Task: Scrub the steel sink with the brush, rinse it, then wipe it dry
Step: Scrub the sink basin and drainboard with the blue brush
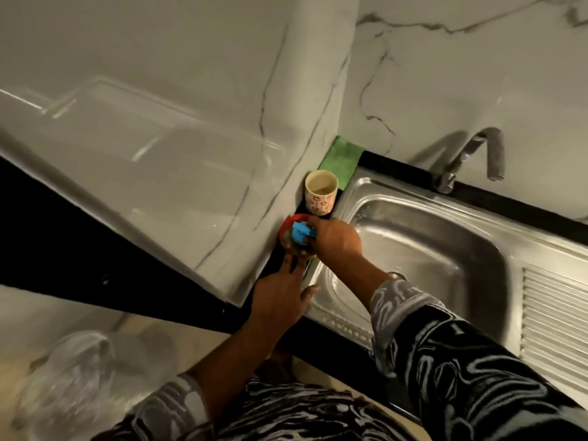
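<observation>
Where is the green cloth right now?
In the head view, the green cloth lies in the far corner against the wall, just behind the patterned cup, left of the tap.

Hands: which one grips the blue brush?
The right hand curls round the blue brush; the left hand only touches the red holder under it with straight fingers.

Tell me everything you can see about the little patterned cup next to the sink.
The cup is small and handleless, cream with red flower prints, maybe ceramic. It stands upright, mouth open, on the dark counter strip between the marble wall and the steel sink's rim, in front of a green cloth. Its inside looks beige, perhaps with liquid. The right hand, gripping a blue object, is just below; contact is unclear.
</observation>
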